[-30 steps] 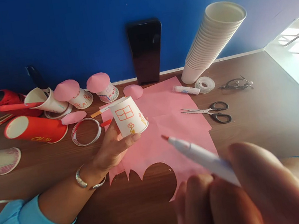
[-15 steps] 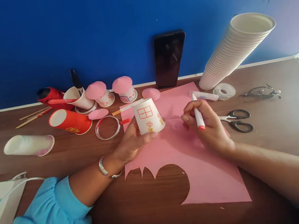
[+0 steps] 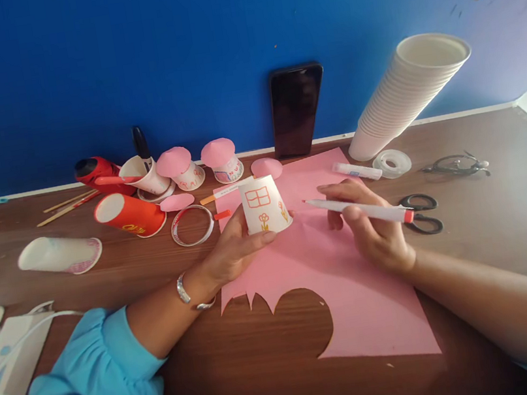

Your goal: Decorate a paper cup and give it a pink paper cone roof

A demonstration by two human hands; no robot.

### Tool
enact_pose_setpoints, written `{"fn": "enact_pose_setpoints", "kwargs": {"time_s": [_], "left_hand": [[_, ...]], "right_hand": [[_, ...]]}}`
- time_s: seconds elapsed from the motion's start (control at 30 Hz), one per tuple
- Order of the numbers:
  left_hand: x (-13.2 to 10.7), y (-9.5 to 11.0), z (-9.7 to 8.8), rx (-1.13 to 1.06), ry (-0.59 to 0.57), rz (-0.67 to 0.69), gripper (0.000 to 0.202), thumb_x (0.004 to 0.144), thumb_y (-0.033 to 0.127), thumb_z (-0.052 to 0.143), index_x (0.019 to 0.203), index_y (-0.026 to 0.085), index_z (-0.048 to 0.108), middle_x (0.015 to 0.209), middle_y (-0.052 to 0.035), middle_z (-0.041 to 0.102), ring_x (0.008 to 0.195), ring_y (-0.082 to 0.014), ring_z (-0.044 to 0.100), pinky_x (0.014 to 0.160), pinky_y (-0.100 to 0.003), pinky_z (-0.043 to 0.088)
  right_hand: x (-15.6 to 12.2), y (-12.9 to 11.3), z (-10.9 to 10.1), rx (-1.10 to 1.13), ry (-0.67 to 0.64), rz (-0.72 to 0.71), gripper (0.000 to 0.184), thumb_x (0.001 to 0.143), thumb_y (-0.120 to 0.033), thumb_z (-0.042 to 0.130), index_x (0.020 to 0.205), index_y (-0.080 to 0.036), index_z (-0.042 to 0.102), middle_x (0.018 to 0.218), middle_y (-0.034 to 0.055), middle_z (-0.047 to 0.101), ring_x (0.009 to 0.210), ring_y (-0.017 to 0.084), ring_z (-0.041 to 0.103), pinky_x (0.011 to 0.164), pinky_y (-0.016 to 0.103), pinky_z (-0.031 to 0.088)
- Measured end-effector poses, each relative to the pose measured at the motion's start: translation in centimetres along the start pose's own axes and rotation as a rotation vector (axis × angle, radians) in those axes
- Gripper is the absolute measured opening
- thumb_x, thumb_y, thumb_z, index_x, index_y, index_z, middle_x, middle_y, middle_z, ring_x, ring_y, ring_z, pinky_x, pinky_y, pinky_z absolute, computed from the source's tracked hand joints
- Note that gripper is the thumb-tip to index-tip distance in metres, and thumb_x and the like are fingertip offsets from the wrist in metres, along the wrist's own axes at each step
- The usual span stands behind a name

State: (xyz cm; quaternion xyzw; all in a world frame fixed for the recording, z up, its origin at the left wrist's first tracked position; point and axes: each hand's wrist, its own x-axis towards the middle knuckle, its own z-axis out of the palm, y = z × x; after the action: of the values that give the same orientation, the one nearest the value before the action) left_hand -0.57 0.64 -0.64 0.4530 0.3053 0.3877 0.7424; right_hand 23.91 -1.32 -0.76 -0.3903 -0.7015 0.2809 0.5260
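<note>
My left hand (image 3: 237,246) grips a white paper cup (image 3: 264,200) turned rim down, with an orange-red window and flowers with yellow leaves drawn on its side. Between the fingers of my right hand (image 3: 372,229) lies a white marker (image 3: 360,208) with a red end; its tip points left toward the cup, a short gap away. Both hands are above a pink paper sheet (image 3: 358,302) with curved cuts along its near edge. An orange marker cap (image 3: 222,215) lies just beside my left hand, and black-handled scissors (image 3: 419,203) rest right of my right hand.
Along the blue wall stand a phone (image 3: 299,110), a tall stack of paper cups (image 3: 411,93) and small pink-roofed cups (image 3: 221,163). A red cup (image 3: 130,215), a white cup (image 3: 59,255), tape (image 3: 391,164), a glue stick (image 3: 356,171) and a power strip (image 3: 12,354) surround the sheet.
The marker in my right hand has swung from nearly upright to lying almost level, its tip now facing the cup. My left hand still holds the cup; the view has shifted slightly.
</note>
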Motion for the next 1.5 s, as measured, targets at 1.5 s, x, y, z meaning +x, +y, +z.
{"fn": "enact_pose_setpoints", "kwargs": {"time_s": [1.5], "left_hand": [[0.2,-0.2,-0.7,0.109,-0.061,-0.085,0.056,0.076,0.030,0.088,0.124,0.023,0.060,0.118,-0.0077,0.072,0.111,-0.0263,0.066,0.097,-0.042,0.049]], "right_hand": [[-0.8,-3.3,0.6,0.034,-0.166,-0.115,0.014,0.093,-0.014,0.067,0.103,-0.023,0.062,0.086,0.0033,0.069,0.076,0.018,0.069,0.066,0.034,0.055]]}}
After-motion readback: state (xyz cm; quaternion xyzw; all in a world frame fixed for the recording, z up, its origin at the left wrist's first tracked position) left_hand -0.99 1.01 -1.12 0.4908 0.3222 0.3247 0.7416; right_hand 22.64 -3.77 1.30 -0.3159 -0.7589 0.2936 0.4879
